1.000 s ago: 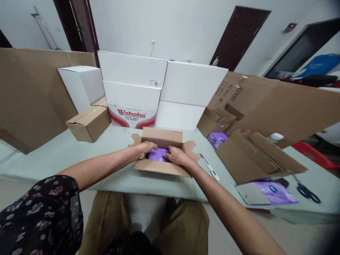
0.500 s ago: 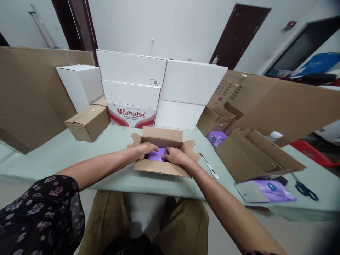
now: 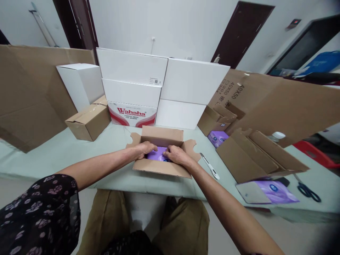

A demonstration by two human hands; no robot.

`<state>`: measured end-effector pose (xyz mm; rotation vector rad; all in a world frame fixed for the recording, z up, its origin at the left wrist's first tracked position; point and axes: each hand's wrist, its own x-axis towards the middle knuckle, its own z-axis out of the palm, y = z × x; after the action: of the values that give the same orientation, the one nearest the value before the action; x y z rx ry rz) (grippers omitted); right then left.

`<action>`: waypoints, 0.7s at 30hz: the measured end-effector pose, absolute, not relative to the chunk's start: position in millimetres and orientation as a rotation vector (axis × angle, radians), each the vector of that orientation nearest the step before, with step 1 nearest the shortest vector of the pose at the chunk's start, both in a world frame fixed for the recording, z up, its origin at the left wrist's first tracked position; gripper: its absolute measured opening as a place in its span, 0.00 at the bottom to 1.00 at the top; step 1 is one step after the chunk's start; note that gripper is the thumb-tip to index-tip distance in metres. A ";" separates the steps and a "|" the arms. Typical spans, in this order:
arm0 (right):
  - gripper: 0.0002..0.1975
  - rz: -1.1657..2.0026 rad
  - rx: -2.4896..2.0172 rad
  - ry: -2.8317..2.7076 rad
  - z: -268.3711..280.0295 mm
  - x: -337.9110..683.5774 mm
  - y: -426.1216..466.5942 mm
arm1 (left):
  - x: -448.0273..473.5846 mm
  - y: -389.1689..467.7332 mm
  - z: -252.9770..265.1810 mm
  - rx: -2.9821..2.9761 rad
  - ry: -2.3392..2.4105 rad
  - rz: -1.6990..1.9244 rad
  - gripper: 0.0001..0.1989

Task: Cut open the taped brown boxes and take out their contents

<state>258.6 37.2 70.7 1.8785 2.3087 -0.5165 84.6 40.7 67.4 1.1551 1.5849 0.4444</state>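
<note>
Both in open box (image 3: pixel 162 168): L hand (image 3: pixel 146 149), R hand (image 3: pixel 176 154), opp. ends purple pack (image 3: pixel 155 154); hold: can't tell. Even pressure prob. best.

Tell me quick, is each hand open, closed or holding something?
Left hand: at the purple pack, left end; grip cannot be told.
Right hand: at its right end; grip cannot be told.

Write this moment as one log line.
left hand: at purple pack; right hand: at pack; pack: inside open carton; cutter: right of carton
</note>
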 end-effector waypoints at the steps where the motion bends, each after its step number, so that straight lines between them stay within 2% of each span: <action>1: 0.17 -0.508 1.887 2.312 69.5 258.9 38.0 | 84.9 40.7 67.3 1.159 1.590 0.445 0.15; 9: 0.22 -0.475 1.928 2.286 59.2 260.4 40.0 | 88.8 38.2 67.3 1.203 1.623 0.440 0.17; 14: 0.18 -0.454 1.957 2.261 57.9 258.9 38.3 | 89.6 37.8 65.2 1.233 1.658 0.425 0.20; 21: 0.20 -0.435 1.991 2.290 62.3 262.8 34.5 | 86.2 38.1 63.1 1.295 1.662 0.427 0.20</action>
<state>262.8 34.5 62.3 1.9908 2.2898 -0.4350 86.2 38.1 63.1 1.2949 1.6624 0.4270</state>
